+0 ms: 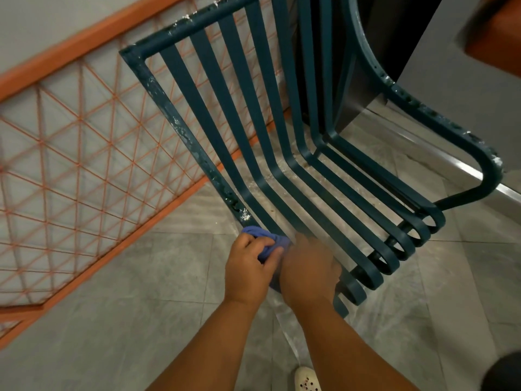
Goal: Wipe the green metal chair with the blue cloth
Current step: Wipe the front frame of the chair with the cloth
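The green metal chair (262,114) fills the middle of the view, its slatted back and seat curving down to curled front ends. White flecks mark its left frame bar. The blue cloth (263,241) is bunched against the lower end of that left bar. My left hand (248,269) grips the cloth with curled fingers. My right hand (308,269) lies just right of it on the near slats, back up and blurred, its fingers hidden, so its hold cannot be read.
An orange-framed railing with mesh (84,131) runs along the left, close behind the chair. Grey floor tiles (127,306) spread below. A dark panel and a metal sill (423,153) stand at the right. My white shoe (307,379) shows at the bottom.
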`<state>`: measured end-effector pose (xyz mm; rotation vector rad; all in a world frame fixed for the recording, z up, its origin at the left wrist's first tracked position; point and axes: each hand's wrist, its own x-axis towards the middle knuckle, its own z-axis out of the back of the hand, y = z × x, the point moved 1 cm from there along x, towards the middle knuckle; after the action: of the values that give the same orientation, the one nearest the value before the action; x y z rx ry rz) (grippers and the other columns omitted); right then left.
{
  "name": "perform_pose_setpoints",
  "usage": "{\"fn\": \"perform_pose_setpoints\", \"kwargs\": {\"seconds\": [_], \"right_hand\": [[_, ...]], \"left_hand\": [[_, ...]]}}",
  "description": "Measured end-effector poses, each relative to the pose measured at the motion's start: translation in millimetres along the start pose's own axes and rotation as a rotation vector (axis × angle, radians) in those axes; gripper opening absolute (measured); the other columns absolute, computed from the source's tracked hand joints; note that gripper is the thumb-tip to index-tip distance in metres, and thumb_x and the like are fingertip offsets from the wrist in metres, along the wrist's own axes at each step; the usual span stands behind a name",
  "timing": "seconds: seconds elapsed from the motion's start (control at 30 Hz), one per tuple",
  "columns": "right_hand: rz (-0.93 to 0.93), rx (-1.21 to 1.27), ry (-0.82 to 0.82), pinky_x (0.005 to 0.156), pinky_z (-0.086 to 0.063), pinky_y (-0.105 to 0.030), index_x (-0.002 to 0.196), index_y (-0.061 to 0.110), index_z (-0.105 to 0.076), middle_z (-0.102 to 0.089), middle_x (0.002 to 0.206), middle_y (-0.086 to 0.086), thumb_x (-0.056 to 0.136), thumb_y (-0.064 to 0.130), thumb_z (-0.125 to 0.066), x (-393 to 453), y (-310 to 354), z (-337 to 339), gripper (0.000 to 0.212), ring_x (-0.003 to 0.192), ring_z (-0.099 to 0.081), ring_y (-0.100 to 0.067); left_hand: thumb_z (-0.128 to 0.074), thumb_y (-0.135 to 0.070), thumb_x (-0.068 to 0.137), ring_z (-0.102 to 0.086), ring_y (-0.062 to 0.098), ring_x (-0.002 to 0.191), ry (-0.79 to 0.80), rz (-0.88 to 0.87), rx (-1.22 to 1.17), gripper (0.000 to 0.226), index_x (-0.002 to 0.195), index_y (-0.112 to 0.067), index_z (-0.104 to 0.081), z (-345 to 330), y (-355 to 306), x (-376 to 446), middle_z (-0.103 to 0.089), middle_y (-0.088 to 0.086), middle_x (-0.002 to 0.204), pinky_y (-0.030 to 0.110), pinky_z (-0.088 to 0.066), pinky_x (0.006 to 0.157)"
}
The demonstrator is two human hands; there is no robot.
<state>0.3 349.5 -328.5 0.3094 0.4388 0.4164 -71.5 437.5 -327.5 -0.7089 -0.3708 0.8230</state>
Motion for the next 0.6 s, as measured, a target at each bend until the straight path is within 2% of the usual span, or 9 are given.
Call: {"fn": "perform_pose_setpoints", "kwargs": {"seconds": [0.1, 0.17, 0.2, 0.27, 0.33, 0.43, 0.47, 0.53, 0.6], "right_hand": [[0.108, 0.008, 0.012, 0.116, -0.012, -0.049, 0.147, 0.027, -0.024, -0.028, 0.155, -0.003, 0.097, 0.047, -0.005, 2, -2, -6, 0.057, 0.146, -0.013, -0.025], [0.348, -0.006, 0.035, 0.119, -0.007, -0.046, 0.152, 0.026, -0.009, -0.011, 0.16, 0.003, 0.097, 0.042, -0.005, 0, -3, -11, 0.057, 0.148, 0.0, -0.019], [0.484, -0.029, 0.037, 0.119, -0.014, -0.044, 0.151, 0.024, -0.007, -0.01, 0.159, 0.003, 0.098, 0.034, -0.014, -2, -4, -13, 0.054, 0.147, -0.002, -0.017], [0.67, -0.052, 0.005, 0.111, -0.033, -0.042, 0.149, 0.017, -0.02, -0.026, 0.155, -0.002, 0.092, 0.017, -0.029, -5, -8, -17, 0.058, 0.144, -0.02, -0.018], [0.718, -0.035, -0.015, 0.103, -0.043, -0.04, 0.146, 0.014, -0.029, -0.036, 0.15, -0.005, 0.087, 0.012, -0.036, -5, -12, -23, 0.059, 0.139, -0.032, -0.019], [0.689, -0.008, 0.013, 0.102, -0.045, -0.038, 0.145, 0.015, -0.032, -0.038, 0.149, -0.004, 0.083, 0.01, -0.059, -4, -13, -25, 0.069, 0.138, -0.035, -0.018], [0.697, -0.01, 0.011, 0.103, -0.043, -0.038, 0.145, 0.016, -0.031, -0.037, 0.15, -0.004, 0.086, 0.013, -0.057, -4, -13, -27, 0.065, 0.139, -0.033, -0.017], [0.699, -0.016, 0.009, 0.106, -0.041, -0.037, 0.146, 0.017, -0.032, -0.036, 0.151, -0.002, 0.094, 0.022, -0.038, -3, -16, -28, 0.052, 0.14, -0.032, -0.016], [0.68, -0.008, 0.007, 0.105, -0.042, -0.037, 0.145, 0.017, -0.034, -0.038, 0.15, -0.002, 0.095, 0.027, -0.03, -2, -17, -28, 0.051, 0.138, -0.035, -0.015]], "left_hand": [[-0.071, -0.03, 0.083, -0.056, 0.013, 0.088, -0.083, 0.027, 0.051, 0.025, 0.102, -0.013, -0.07, 2, 3, 20, -0.056, -0.001, 0.103, 0.024, -0.051, 0.075], [-0.071, -0.027, 0.083, -0.053, 0.011, 0.088, -0.123, 0.048, 0.067, 0.026, 0.103, -0.011, -0.069, 6, 4, 32, -0.057, 0.003, 0.107, 0.021, -0.045, 0.075], [-0.071, -0.026, 0.083, -0.052, 0.011, 0.089, -0.139, 0.066, 0.068, 0.026, 0.103, -0.011, -0.069, 8, 4, 37, -0.056, 0.005, 0.108, 0.021, -0.042, 0.075], [-0.072, -0.024, 0.082, -0.055, 0.016, 0.09, -0.163, 0.134, 0.047, 0.022, 0.101, -0.012, -0.068, 9, 5, 45, -0.056, 0.007, 0.11, 0.022, -0.042, 0.075], [-0.071, -0.023, 0.082, -0.058, 0.022, 0.089, -0.187, 0.193, 0.017, 0.019, 0.097, -0.012, -0.066, 10, 5, 49, -0.057, 0.009, 0.11, 0.023, -0.044, 0.072], [-0.07, -0.024, 0.084, -0.059, 0.022, 0.086, -0.178, 0.153, 0.053, 0.018, 0.096, -0.012, -0.065, 9, 3, 46, -0.057, 0.008, 0.108, 0.021, -0.044, 0.068], [-0.069, -0.025, 0.084, -0.058, 0.02, 0.086, -0.155, 0.122, 0.069, 0.018, 0.096, -0.012, -0.065, 8, 4, 42, -0.056, 0.006, 0.107, 0.019, -0.043, 0.068], [-0.069, -0.027, 0.084, -0.056, 0.016, 0.085, -0.097, 0.073, 0.07, 0.017, 0.095, -0.014, -0.066, 9, 4, 35, -0.055, 0.001, 0.104, 0.017, -0.043, 0.067], [-0.07, -0.029, 0.083, -0.055, 0.014, 0.084, -0.059, 0.053, 0.077, 0.017, 0.093, -0.016, -0.066, 11, 6, 38, -0.054, 0.0, 0.103, 0.018, -0.045, 0.068]]}}
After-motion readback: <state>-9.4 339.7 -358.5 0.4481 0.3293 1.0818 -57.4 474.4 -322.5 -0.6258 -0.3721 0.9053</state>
